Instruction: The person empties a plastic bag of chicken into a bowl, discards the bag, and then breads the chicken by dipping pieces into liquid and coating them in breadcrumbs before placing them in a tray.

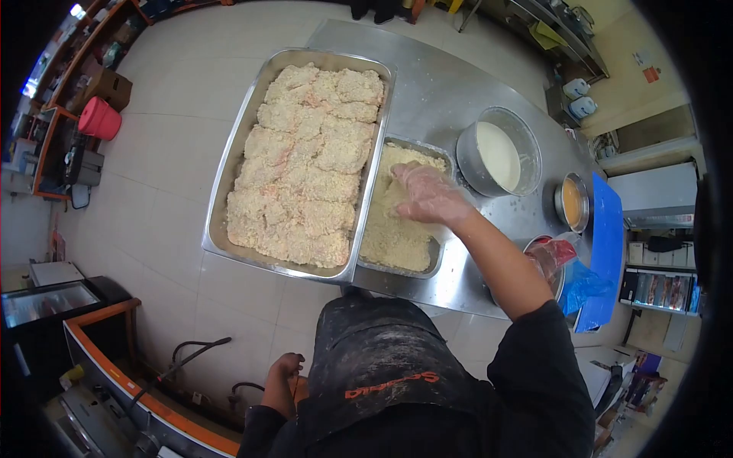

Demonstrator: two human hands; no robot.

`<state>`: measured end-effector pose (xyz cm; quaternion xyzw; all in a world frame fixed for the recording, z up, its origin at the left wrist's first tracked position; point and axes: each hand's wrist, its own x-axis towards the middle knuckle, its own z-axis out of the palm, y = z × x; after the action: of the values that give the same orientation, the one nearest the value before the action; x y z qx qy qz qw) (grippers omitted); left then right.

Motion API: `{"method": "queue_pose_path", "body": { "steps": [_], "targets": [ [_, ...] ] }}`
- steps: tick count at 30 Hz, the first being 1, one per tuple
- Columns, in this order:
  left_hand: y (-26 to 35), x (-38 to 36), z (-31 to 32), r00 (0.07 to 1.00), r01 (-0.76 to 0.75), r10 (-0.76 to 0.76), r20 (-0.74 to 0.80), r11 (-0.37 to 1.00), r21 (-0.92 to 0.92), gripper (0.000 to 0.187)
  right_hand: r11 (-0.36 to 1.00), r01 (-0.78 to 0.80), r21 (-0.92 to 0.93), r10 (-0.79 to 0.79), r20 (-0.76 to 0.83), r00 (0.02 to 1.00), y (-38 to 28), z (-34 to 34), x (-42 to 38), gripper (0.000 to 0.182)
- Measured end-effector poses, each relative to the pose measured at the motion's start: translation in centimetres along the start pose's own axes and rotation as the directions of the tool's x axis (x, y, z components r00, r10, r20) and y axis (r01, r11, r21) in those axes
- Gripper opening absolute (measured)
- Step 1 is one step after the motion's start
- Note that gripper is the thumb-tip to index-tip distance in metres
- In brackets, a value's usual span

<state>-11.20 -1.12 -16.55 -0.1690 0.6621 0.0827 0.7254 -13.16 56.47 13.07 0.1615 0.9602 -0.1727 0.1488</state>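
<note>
My right hand [429,192], in a clear plastic glove, reaches into a shallow metal tray of pale breadcrumbs [397,240]. Its thumb and fingers are apart at the crumbs, and I see nothing held between them. Left of it stands a large deep steel pan [221,217], filled with rows of crumb-coated pieces [305,164] that look like breaded meat. Down at my left side hangs my bare left hand [286,365], fingers loosely bent and slightly apart, holding nothing visible. It is away from the table.
On the steel table [427,69], a bowl of white batter [500,156] and a smaller bowl of orange liquid [573,200] stand to the right. Beyond my right forearm are a container with plastic-wrapped red contents [551,252] and a blue board [601,244]. A counter [145,382] is at lower left.
</note>
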Motion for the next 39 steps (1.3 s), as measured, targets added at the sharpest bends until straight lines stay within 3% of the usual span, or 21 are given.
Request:
{"method": "queue_pose_path", "body": {
  "steps": [1, 4, 7, 10, 13, 16, 20, 25, 28, 30, 32, 35, 36, 39],
  "targets": [
    [0.1, 0.1, -0.1, 1.000, 0.001, -0.001, 0.003, 1.000, -0.015, 0.037, 0.997, -0.066, -0.049, 0.069, 0.063, 0.996, -0.5, -0.5, 0.8, 0.064],
    [0.0, -0.3, -0.5, 1.000, -0.008, 0.008, 0.003, 1.000, -0.028, 0.036, 0.984, -0.022, -0.175, 0.013, -0.050, 0.999, 1.8, 3.3, 5.2, 0.064],
    [-0.1, -1.0, -0.8, 0.999, -0.017, 0.018, -0.030, 0.999, 0.047, 0.035, 0.970, -0.056, -0.238, 0.089, 0.130, 0.988, 1.5, 3.0, 7.6, 0.060],
    [-0.8, -1.5, -0.8, 0.999, 0.001, 0.003, -0.051, 0.997, 0.072, 0.035, 0.975, -0.143, -0.170, 0.171, 0.163, 0.972, 1.1, 2.6, 8.6, 0.046],
    [-2.9, 0.2, -1.2, 0.997, -0.002, 0.013, -0.072, 0.989, 0.151, 0.035, 0.949, -0.274, -0.154, 0.272, -0.035, 0.962, 5.4, 7.7, 11.8, 0.036],
    [-3.7, -0.1, -1.0, 0.997, -0.014, 0.027, -0.078, 0.986, 0.166, 0.035, 0.972, -0.165, -0.166, 0.173, 0.037, 0.984, 4.9, 5.7, 9.8, 0.036],
    [-3.5, -1.3, -1.2, 0.997, -0.054, 0.065, -0.032, 0.964, 0.260, 0.034, 0.983, -0.183, -0.010, 0.183, 0.064, 0.981, 7.5, 4.9, 8.6, 0.043],
    [-2.0, -1.0, -1.7, 0.999, 0.054, -0.052, -0.014, 0.991, 0.120, 0.035, 0.958, -0.125, 0.257, 0.133, -0.015, 0.991, 5.9, -0.1, 2.3, 0.051],
    [-0.3, -0.9, -1.9, 0.999, 0.023, -0.013, -0.047, 0.973, 0.230, 0.035, 0.968, -0.191, 0.165, 0.239, -0.351, 0.905, 5.5, 4.8, -0.1, 0.058],
    [1.1, -1.2, -2.0, 0.995, 0.000, 0.028, -0.099, 0.962, 0.273, 0.033, 0.892, -0.323, 0.317, 0.397, -0.207, 0.894, 1.5, 3.4, -3.5, 0.070],
    [2.5, -2.5, -1.6, 0.985, -0.017, 0.057, -0.161, 0.972, 0.236, 0.030, 0.966, -0.258, -0.011, 0.228, -0.437, 0.870, 0.3, 10.4, -5.1, 0.077],
    [0.9, 2.8, -4.2, 0.967, -0.188, 0.253, -0.029, 0.788, 0.586, 0.036, 0.985, -0.111, -0.130, 0.075, -0.254, 0.964, -2.5, 11.7, -7.2, 0.082],
    [1.1, 3.1, -4.7, 0.962, -0.208, 0.273, -0.016, 0.770, 0.603, 0.036, 0.993, -0.100, -0.067, 0.070, -0.360, 0.930, -2.6, 12.0, -6.9, 0.082],
    [1.4, 2.6, -5.1, 0.952, -0.207, 0.294, -0.085, 0.822, 0.531, 0.032, 0.982, -0.168, -0.089, 0.120, -0.395, 0.911, -1.6, 11.1, -5.2, 0.085]
  ]
}}
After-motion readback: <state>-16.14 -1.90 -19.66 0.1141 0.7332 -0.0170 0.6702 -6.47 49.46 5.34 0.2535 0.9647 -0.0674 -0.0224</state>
